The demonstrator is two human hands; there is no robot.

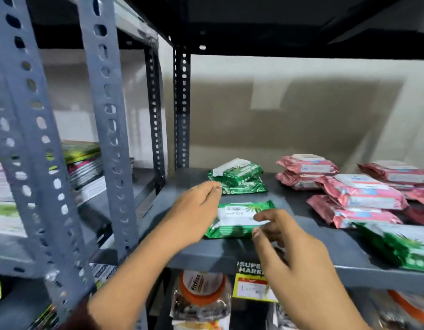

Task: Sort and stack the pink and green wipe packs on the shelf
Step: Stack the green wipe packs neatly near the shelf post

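Both hands empty: left hand (194, 210) loosely curled, right hand (284, 248) spread. Between them lies one green pack (237, 220); green stack (239, 178) just beyond. Pink packs (358, 191) sit rightward, untidy. Stray green pack (401, 246) remains. Sorting partly done.

Glossy plastic-film green wipe packs (239, 220), shiny pink packs (363, 194), matt grey painted shelf (206, 251), seemingly metal

Your left hand (194, 210) and right hand (294, 265) are bare, forearms uncovered, with no rings or watch showing.
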